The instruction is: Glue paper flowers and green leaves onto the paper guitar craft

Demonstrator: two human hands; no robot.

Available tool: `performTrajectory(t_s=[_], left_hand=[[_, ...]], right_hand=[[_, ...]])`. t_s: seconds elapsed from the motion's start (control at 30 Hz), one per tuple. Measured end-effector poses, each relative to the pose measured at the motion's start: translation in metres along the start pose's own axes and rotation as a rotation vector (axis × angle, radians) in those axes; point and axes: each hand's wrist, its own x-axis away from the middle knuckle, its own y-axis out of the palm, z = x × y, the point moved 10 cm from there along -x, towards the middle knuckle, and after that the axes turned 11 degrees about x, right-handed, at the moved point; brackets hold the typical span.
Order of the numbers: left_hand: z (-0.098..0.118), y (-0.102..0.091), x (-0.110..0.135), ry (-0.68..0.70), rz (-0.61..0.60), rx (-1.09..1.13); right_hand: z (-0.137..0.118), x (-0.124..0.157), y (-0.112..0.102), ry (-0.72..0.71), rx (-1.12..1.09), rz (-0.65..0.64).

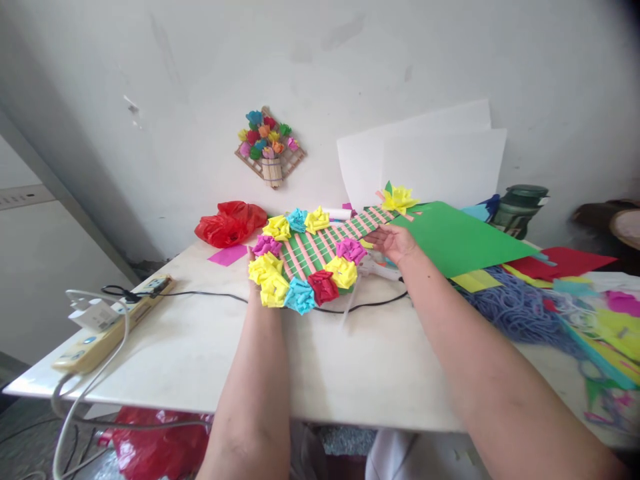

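Observation:
A flat guitar-shaped craft (320,248) is raised over the table, tilted, with its neck pointing to the upper right. Its green body is crossed by pink strips and thin white lines. Yellow, blue, pink and red folded paper flowers ring the body, and a yellow flower (399,199) with a green leaf tops the neck. My left hand (254,293) grips the body from its left side, fingers mostly hidden behind the flowers. My right hand (395,244) supports the neck from below, fingers partly tucked behind it.
A corded white tool (380,270), seemingly a glue gun, lies behind the craft. Green card (455,237), blue yarn (523,310) and a dark bottle (520,208) lie or stand right. A power strip (120,327) and red plastic bag (230,223) are left. A flower decoration (271,147) hangs on the wall.

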Motion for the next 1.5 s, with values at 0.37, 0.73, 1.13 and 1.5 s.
performTrajectory(t_s=[0.37, 0.73, 1.13, 1.5], left_hand=[[-0.012, -0.013, -0.015, -0.083, 0.108, 0.246], [-0.011, -0.012, -0.014, -0.053, 0.092, 0.153], [-0.009, 0.009, -0.01, -0.133, -0.069, -0.029], [-0.002, 0.012, -0.004, -0.114, -0.143, -0.316]], right_hand=[[-0.015, 0.003, -0.009, -0.016, 0.155, 0.097], [-0.017, 0.009, 0.02, -0.064, 0.315, 0.138], [-0.019, 0.008, 0.017, -0.035, 0.22, 0.149], [-0.021, -0.01, 0.049, -0.066, 0.311, 0.049]])
